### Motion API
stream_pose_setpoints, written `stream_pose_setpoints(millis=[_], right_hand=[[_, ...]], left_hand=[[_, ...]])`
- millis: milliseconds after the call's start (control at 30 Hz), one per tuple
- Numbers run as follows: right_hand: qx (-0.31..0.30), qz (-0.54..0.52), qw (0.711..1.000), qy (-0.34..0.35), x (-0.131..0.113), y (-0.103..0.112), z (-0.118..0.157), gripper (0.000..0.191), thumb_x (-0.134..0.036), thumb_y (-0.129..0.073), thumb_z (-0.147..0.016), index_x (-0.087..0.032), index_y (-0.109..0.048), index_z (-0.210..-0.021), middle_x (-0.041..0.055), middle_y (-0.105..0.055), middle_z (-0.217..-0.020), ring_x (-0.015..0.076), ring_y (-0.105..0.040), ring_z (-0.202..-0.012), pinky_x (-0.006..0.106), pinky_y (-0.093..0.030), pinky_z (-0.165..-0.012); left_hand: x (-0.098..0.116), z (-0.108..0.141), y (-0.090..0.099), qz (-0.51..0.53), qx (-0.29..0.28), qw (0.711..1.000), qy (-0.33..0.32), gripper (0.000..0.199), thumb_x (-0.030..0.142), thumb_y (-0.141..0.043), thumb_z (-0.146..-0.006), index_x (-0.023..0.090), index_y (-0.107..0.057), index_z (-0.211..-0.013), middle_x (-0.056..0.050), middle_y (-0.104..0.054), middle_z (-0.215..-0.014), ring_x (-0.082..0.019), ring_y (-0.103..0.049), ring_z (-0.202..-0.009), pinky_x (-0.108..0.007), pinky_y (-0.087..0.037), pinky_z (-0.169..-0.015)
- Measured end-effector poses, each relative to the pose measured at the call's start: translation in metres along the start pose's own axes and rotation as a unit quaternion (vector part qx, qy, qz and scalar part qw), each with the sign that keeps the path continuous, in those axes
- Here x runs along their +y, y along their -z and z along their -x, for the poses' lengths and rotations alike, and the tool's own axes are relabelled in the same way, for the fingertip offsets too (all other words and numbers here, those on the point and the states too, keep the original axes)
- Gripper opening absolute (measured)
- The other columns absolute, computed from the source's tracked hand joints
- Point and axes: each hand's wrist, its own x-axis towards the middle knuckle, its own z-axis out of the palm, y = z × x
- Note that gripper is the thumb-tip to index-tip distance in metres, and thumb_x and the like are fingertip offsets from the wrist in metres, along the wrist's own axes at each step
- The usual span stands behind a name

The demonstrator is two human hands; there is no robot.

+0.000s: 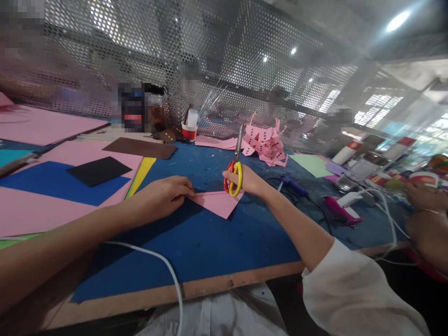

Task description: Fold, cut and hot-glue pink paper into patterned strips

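Observation:
A folded piece of pink paper lies on the blue table top in front of me, a corner pointing my way. At its left end, my left hand pinches the paper's edge between thumb and fingers. My right hand is closed around scissors with one red and one yellow handle loop. Their blades point up and away from me, off the paper. That hand rests by the paper's right end; whether its fingers also press the paper is hidden.
Cut pink pieces are heaped at the back, beside a red-and-white cup. Coloured sheets with a black piece lie left. Rightward are a blue glue gun, a magenta tool, white cables and another person's hand.

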Motion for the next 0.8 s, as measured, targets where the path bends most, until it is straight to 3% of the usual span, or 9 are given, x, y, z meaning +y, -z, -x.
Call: stream_pose_setpoints(millis=[100,233,400,500,800], right_hand=[[0.015,0.013,1.000,-0.008,0.002,0.003,0.000,0.033,-0.037,-0.057,-0.092,-0.017,-0.058,-0.066,0.0037,-0.063,-0.061,0.0144,-0.060,-0.056,0.024,-0.044,-0.054],[0.098,0.044,0.994,-0.022,0.005,0.023,-0.004,0.022,-0.038,-0.061,-0.090,-0.018,-0.059,-0.080,0.0034,-0.065,-0.068,0.0164,-0.063,-0.063,0.025,-0.045,-0.060],[0.196,0.151,0.969,-0.010,0.003,0.051,-0.006,0.036,-0.054,-0.058,-0.091,-0.019,-0.061,-0.097,0.0063,-0.070,-0.089,0.0219,-0.067,-0.081,0.030,-0.047,-0.071],[0.182,0.242,0.951,-0.059,0.005,0.052,-0.007,0.038,-0.054,-0.063,-0.088,-0.019,-0.064,-0.102,0.0097,-0.072,-0.098,0.0255,-0.067,-0.088,0.032,-0.047,-0.075],[0.155,0.293,0.937,-0.110,0.036,0.043,-0.025,0.033,-0.040,-0.062,-0.090,-0.014,-0.069,-0.109,0.0169,-0.071,-0.111,0.0281,-0.067,-0.105,0.031,-0.048,-0.083]], left_hand=[[0.000,0.000,0.000,0.002,-0.001,1.000,0.004,0.036,0.013,-0.040,-0.089,0.020,-0.073,-0.103,-0.006,-0.069,-0.112,-0.020,-0.066,-0.103,-0.032,-0.050,-0.092],[-0.001,0.001,0.000,0.006,-0.006,1.000,0.009,0.035,0.014,-0.041,-0.089,0.022,-0.073,-0.103,-0.006,-0.068,-0.113,-0.020,-0.066,-0.101,-0.032,-0.050,-0.091],[-0.003,0.000,0.000,0.014,0.002,1.000,0.003,0.032,0.017,-0.045,-0.089,0.024,-0.073,-0.103,-0.005,-0.069,-0.112,-0.021,-0.065,-0.103,-0.030,-0.049,-0.092],[-0.002,-0.001,0.000,0.018,0.012,1.000,0.004,0.029,0.021,-0.044,-0.093,0.023,-0.072,-0.102,-0.006,-0.069,-0.108,-0.020,-0.066,-0.100,-0.029,-0.050,-0.088],[0.007,-0.004,0.000,0.041,0.023,0.998,0.043,0.028,0.032,-0.045,-0.098,0.022,-0.068,-0.112,-0.007,-0.068,-0.111,-0.020,-0.063,-0.103,-0.030,-0.049,-0.089]])
